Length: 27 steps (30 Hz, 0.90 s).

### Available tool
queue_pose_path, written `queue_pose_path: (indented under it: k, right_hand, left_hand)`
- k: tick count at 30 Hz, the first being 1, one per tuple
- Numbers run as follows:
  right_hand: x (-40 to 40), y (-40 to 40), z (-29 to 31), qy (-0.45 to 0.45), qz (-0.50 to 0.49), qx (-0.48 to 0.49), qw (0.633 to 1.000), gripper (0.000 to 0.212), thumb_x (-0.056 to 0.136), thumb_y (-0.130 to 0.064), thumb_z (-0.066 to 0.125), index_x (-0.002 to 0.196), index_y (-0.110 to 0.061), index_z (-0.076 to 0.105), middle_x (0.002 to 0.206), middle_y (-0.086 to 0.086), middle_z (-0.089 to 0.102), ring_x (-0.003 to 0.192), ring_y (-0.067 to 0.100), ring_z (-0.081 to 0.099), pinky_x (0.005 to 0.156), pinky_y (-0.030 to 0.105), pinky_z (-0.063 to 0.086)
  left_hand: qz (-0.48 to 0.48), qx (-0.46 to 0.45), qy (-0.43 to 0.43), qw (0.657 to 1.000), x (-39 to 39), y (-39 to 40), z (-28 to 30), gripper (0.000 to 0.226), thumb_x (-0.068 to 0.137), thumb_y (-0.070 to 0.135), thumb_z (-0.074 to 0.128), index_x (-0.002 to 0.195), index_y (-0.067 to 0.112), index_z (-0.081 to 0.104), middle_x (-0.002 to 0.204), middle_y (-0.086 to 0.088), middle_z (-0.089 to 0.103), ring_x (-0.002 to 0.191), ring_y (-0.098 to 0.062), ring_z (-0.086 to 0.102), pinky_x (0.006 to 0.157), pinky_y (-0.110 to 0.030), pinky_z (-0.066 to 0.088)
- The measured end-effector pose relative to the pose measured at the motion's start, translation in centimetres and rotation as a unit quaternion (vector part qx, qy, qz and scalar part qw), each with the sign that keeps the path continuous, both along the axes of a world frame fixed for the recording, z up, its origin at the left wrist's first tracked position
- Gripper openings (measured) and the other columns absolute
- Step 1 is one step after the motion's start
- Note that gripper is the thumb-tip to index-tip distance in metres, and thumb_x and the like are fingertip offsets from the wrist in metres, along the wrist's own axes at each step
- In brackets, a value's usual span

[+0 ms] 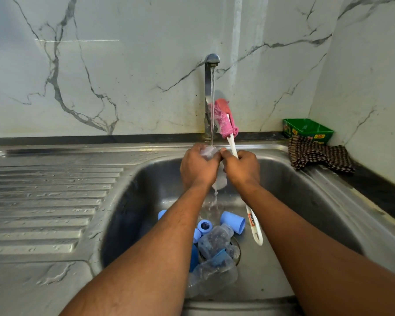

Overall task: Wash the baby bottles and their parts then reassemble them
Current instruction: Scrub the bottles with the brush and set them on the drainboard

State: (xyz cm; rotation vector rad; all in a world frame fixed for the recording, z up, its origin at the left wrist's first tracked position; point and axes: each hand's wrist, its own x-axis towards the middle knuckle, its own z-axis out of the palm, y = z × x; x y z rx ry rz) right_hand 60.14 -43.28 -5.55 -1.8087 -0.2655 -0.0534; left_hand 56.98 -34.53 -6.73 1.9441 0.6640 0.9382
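1. Left hand [197, 166] grips a clear part [209, 152] under the running tap [212, 59].
2. My right hand [241, 167] clamps the brush [225, 117].
3. Below my hands, bottles [216, 240] and blue caps [233, 221] wait unwashed, I judge; reassembly remains.

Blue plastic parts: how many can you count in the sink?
6: one cap beside the left forearm, a ring, a small piece next to it, a big cap on the right, two pieces among the clear bottles. Arms and bottles may hide more.
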Motion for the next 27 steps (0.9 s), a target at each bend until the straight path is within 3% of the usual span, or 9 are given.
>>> queue_pose_path:
  k: [2, 6, 11, 14, 16, 18, 21, 24, 27]
  right_hand:
    - [-0.4, 0.0, 0.3, 0.016, -0.012, 0.008, 1.0, 0.036, 0.097, -0.044, 0.052, 0.084, -0.014, 0.067, 0.078, 0.005, 0.066, 0.07, 0.02, 0.061, 0.064, 0.031, 0.048]
    - [-1.6, -0.2, 0.8, 0.028, -0.034, 0.028, 0.999, 0.049, 0.101, -0.047, 0.04, 0.101, -0.008, 0.07, 0.107, 0.016, 0.069, 0.103, 0.035, 0.063, 0.09, 0.038, 0.049]
    - [-4.1, -2.1, 2.7, -0.024, -0.089, 0.008, 0.996, 0.06, 0.107, -0.044, 0.026, 0.12, -0.001, 0.065, 0.126, 0.025, 0.061, 0.117, 0.041, 0.054, 0.091, 0.039, 0.041]
    - [-6.4, -2.8, 3.9, -0.085, -0.111, 0.008, 0.99, 0.057, 0.107, -0.039, 0.027, 0.115, 0.003, 0.066, 0.121, 0.029, 0.062, 0.111, 0.045, 0.055, 0.086, 0.041, 0.042]
    - [-8.2, -2.8, 4.5, -0.126, -0.08, -0.04, 0.988, 0.056, 0.107, -0.038, 0.029, 0.114, 0.004, 0.065, 0.12, 0.03, 0.061, 0.111, 0.046, 0.054, 0.089, 0.045, 0.042]
    - [-9.9, -2.9, 4.7, -0.148, -0.044, -0.1, 0.983, 0.057, 0.106, -0.043, 0.029, 0.112, 0.001, 0.066, 0.117, 0.03, 0.062, 0.108, 0.047, 0.055, 0.088, 0.046, 0.044]
    - [-12.5, -1.7, 4.8, -0.162, -0.006, -0.151, 0.975, 0.06, 0.104, -0.048, 0.028, 0.104, -0.002, 0.067, 0.109, 0.03, 0.064, 0.102, 0.047, 0.058, 0.082, 0.045, 0.046]
    - [-14.9, 0.8, 4.6, -0.169, 0.033, -0.169, 0.97, 0.058, 0.103, -0.052, 0.029, 0.096, -0.009, 0.067, 0.102, 0.026, 0.067, 0.098, 0.047, 0.06, 0.081, 0.045, 0.049]
    - [-16.9, 4.7, 4.5, -0.145, 0.076, -0.164, 0.973, 0.054, 0.101, -0.055, 0.034, 0.094, -0.013, 0.067, 0.098, 0.019, 0.07, 0.097, 0.044, 0.062, 0.08, 0.041, 0.05]
  left_hand:
    - [0.001, 0.007, 0.015, 1.0, -0.2, -0.3, 0.7, 0.052, 0.08, 0.054, 0.072, 0.118, 0.02, 0.064, 0.112, -0.002, 0.068, 0.103, -0.023, 0.063, 0.087, -0.034, 0.05]
    - [-0.027, -0.02, 0.024, 0.999, -1.6, -1.8, 1.4, 0.055, 0.076, 0.045, 0.079, 0.12, 0.022, 0.055, 0.116, -0.003, 0.062, 0.102, -0.023, 0.062, 0.089, -0.039, 0.052]
    - [-0.077, 0.215, -0.01, 0.974, -9.0, -0.4, 4.8, 0.063, 0.069, 0.047, 0.084, 0.121, 0.024, 0.056, 0.112, 0.005, 0.066, 0.093, -0.016, 0.063, 0.077, -0.03, 0.051]
    - [-0.108, 0.341, 0.063, 0.932, -14.3, 1.2, 5.0, 0.07, 0.068, 0.062, 0.078, 0.127, 0.028, 0.06, 0.116, 0.007, 0.07, 0.099, -0.016, 0.067, 0.085, -0.029, 0.051]
    - [-0.081, 0.295, 0.063, 0.95, -16.6, 1.9, 4.1, 0.069, 0.067, 0.063, 0.079, 0.125, 0.031, 0.061, 0.114, 0.007, 0.069, 0.1, -0.013, 0.064, 0.086, -0.028, 0.05]
    - [-0.088, 0.325, 0.071, 0.939, -17.4, 2.3, 3.9, 0.069, 0.068, 0.063, 0.079, 0.126, 0.03, 0.062, 0.116, 0.006, 0.069, 0.103, -0.015, 0.063, 0.09, -0.03, 0.049]
    - [-0.031, 0.292, 0.048, 0.955, -19.6, 4.6, 4.7, 0.066, 0.07, 0.068, 0.073, 0.124, 0.033, 0.059, 0.112, 0.009, 0.069, 0.097, -0.013, 0.064, 0.08, -0.025, 0.046]
    - [-0.019, 0.327, 0.069, 0.942, -21.7, 7.1, 5.1, 0.064, 0.071, 0.066, 0.074, 0.124, 0.032, 0.06, 0.11, 0.011, 0.069, 0.095, -0.013, 0.064, 0.075, -0.021, 0.042]
    - [0.082, 0.203, -0.013, 0.976, -23.6, 10.6, 5.7, 0.059, 0.073, 0.063, 0.075, 0.121, 0.032, 0.06, 0.109, 0.011, 0.069, 0.092, -0.012, 0.063, 0.074, -0.026, 0.048]
